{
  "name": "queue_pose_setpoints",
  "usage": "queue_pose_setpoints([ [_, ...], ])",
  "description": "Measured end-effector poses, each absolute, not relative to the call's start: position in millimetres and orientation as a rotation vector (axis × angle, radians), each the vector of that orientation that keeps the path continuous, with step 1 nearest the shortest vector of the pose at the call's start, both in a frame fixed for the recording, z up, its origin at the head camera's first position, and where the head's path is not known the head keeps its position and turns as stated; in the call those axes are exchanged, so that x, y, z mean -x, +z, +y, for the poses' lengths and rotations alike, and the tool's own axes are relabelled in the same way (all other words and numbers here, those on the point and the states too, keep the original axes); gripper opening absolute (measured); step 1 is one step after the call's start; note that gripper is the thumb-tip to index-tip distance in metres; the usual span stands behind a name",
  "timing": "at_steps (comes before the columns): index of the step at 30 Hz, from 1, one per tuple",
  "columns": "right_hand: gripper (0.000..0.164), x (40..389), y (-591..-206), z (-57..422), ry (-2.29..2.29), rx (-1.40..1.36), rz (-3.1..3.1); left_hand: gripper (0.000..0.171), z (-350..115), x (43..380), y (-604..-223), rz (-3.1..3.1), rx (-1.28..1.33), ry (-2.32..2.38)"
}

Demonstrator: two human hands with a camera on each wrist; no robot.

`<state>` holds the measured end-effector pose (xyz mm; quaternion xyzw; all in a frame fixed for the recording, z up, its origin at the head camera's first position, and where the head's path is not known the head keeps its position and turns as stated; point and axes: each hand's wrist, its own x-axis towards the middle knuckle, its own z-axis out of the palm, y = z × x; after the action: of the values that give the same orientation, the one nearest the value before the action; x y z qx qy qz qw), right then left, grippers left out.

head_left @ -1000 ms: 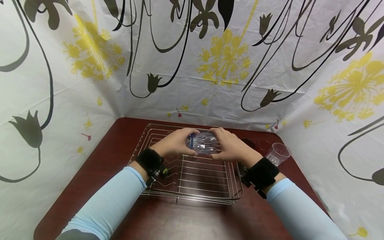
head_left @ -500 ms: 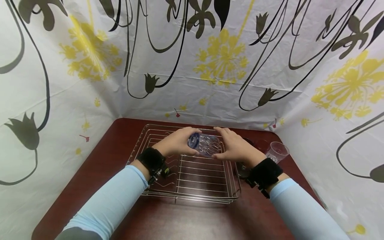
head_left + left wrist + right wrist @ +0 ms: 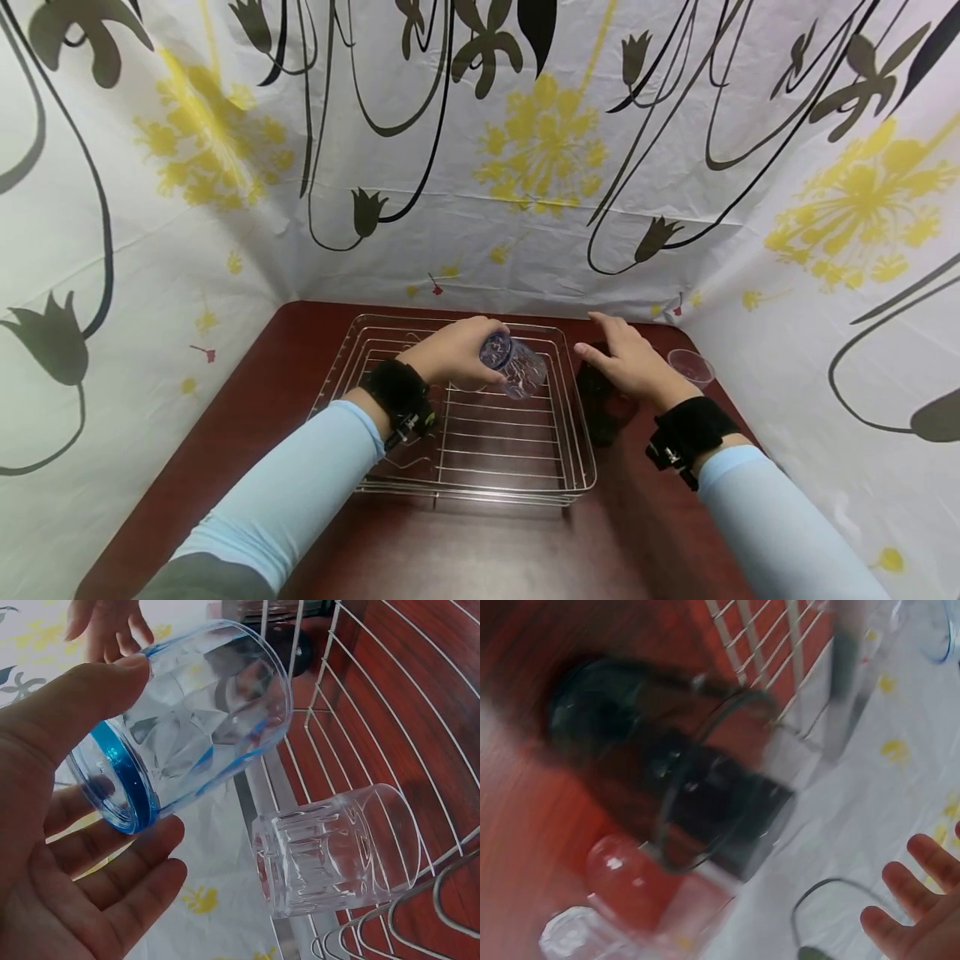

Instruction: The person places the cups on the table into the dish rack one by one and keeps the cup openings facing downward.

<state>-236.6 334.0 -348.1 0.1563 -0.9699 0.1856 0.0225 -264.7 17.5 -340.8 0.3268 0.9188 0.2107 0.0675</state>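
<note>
My left hand holds a clear faceted drinking glass near its base, where a blue band runs round it. The thumb lies on one side and fingers are on the other. This glass is tilted above the wire dish rack, its mouth facing right. Below it in the left wrist view, a second clear glass sits in the rack. My right hand is apart from the held glass, over the rack's right side, with fingers spread and nothing in it. Dark glassware stands beneath that hand.
Right of the rack, the right wrist view has a blurred dark glass, a greenish one and a clear reddish-looking one. A clear cup stands at the table's far right. A patterned white sheet surrounds the table.
My right hand has let go of the glass and moved right, away from it. The left hand keeps its hold, and the glass has tipped so its mouth points lower right.
</note>
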Motion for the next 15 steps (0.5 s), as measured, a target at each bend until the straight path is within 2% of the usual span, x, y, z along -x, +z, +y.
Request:
queue_pose_setpoints([
  [5, 0.078, 238, -355, 352, 0.540, -0.380, -2.999, 0.078, 32, 271, -340, 2.772, -1.021, 0.535],
  [15, 0.075, 237, -361, 357, 0.513, -0.380, -2.964, 0.079, 58, 278, -347, 2.874, -1.014, 0.344],
])
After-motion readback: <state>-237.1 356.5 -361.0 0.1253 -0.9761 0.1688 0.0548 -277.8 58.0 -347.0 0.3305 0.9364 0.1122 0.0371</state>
